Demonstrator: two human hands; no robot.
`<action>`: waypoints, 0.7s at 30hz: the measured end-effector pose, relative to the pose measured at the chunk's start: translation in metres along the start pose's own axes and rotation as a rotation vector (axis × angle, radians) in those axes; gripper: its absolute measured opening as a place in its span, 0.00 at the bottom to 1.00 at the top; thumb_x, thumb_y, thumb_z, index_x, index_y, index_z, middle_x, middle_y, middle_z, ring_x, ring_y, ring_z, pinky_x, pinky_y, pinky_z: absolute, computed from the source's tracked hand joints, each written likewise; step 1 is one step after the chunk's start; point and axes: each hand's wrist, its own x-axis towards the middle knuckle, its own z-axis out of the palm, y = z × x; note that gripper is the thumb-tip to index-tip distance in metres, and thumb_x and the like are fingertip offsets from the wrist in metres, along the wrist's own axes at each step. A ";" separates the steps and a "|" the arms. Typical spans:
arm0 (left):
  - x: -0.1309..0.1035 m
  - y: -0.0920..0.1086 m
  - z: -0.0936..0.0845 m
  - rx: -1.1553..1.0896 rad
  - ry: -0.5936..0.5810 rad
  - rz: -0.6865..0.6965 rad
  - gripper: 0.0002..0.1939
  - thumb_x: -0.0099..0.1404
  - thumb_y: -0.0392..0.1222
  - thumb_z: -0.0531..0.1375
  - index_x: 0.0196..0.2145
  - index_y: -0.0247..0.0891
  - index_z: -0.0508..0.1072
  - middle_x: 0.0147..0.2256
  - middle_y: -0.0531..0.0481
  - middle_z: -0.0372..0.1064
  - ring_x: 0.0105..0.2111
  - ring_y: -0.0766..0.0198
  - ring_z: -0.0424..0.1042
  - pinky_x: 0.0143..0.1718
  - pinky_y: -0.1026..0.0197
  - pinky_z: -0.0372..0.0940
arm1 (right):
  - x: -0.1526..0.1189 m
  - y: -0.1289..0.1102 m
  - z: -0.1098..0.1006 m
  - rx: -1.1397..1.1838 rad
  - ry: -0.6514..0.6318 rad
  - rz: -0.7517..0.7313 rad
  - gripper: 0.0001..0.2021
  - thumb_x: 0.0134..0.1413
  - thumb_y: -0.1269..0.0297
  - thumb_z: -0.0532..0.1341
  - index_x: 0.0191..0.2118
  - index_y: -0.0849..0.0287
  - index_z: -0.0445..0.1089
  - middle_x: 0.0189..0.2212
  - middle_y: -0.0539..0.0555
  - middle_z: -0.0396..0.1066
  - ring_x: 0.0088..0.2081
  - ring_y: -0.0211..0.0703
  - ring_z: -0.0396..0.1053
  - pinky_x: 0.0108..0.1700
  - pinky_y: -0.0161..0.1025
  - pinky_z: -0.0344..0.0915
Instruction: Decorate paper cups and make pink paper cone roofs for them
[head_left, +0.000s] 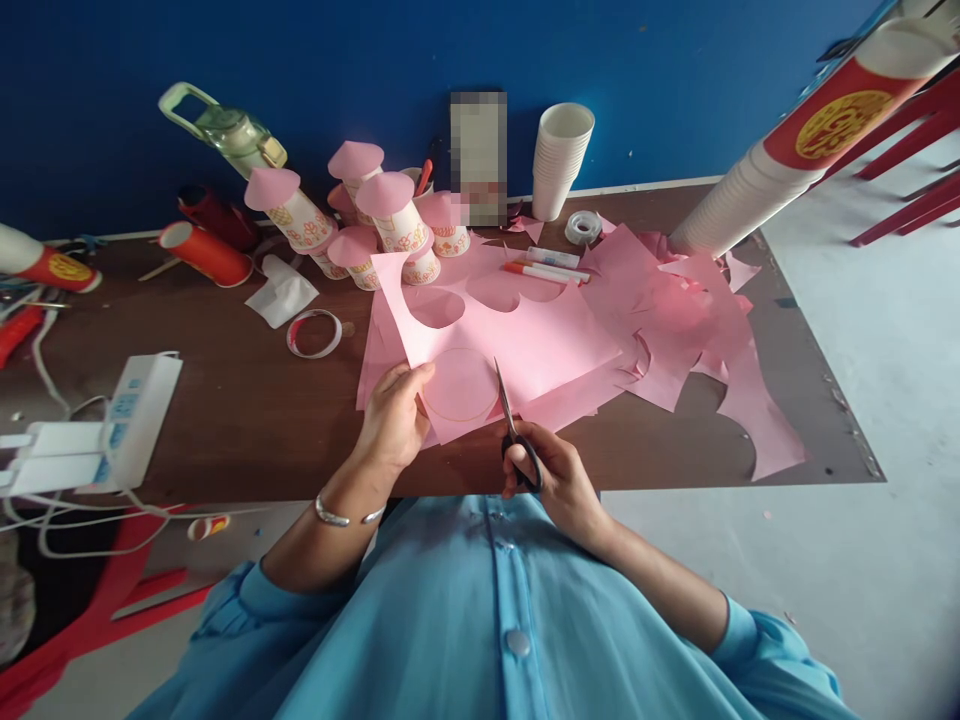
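Note:
A pink sheet [540, 335] with rounded cut-outs along its far edge is held up over the table. My left hand [397, 415] pinches its near left edge, thumb on top, beside a drawn circle [459, 385]. Black-handled scissors [517, 430] are in my right hand [555, 475], fingers through the handles. Their blades point away from me and lie at the sheet just right of the circle. More pink sheets [371, 350] are stacked beneath.
Behind stand paper-cup towers with pink cone roofs [386, 195], a green bottle [240, 140] and stacked white cups [561, 155]. Pink scraps [757, 410] and a tall cup stack [739, 195] are right. A tape roll [313, 333] and power strip [139, 420] are left.

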 end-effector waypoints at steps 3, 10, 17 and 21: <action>0.000 0.002 0.001 -0.022 -0.010 -0.068 0.18 0.44 0.42 0.76 0.22 0.38 0.70 0.25 0.54 0.71 0.30 0.65 0.71 0.35 0.63 0.67 | 0.001 0.001 -0.001 -0.004 -0.004 -0.003 0.27 0.54 0.36 0.70 0.43 0.56 0.72 0.25 0.45 0.67 0.23 0.36 0.69 0.29 0.36 0.71; 0.002 0.004 -0.001 -0.021 0.008 -0.080 0.18 0.43 0.42 0.76 0.22 0.38 0.70 0.25 0.55 0.71 0.29 0.66 0.70 0.34 0.63 0.65 | 0.001 0.002 -0.001 -0.004 -0.011 -0.008 0.26 0.56 0.37 0.69 0.44 0.56 0.73 0.25 0.45 0.67 0.23 0.35 0.68 0.29 0.37 0.72; 0.010 0.005 -0.001 0.003 0.012 -0.045 0.18 0.43 0.41 0.77 0.23 0.38 0.71 0.27 0.54 0.72 0.30 0.64 0.73 0.35 0.62 0.67 | 0.001 -0.009 -0.005 -0.026 -0.032 0.036 0.27 0.54 0.36 0.70 0.44 0.56 0.74 0.25 0.46 0.67 0.23 0.36 0.69 0.29 0.37 0.73; 0.014 0.009 0.002 -0.021 -0.039 -0.044 0.16 0.42 0.42 0.76 0.25 0.37 0.75 0.25 0.53 0.73 0.31 0.61 0.75 0.35 0.60 0.68 | 0.007 -0.020 -0.009 -0.064 -0.070 -0.008 0.25 0.55 0.37 0.70 0.41 0.57 0.74 0.25 0.45 0.66 0.23 0.36 0.68 0.28 0.36 0.73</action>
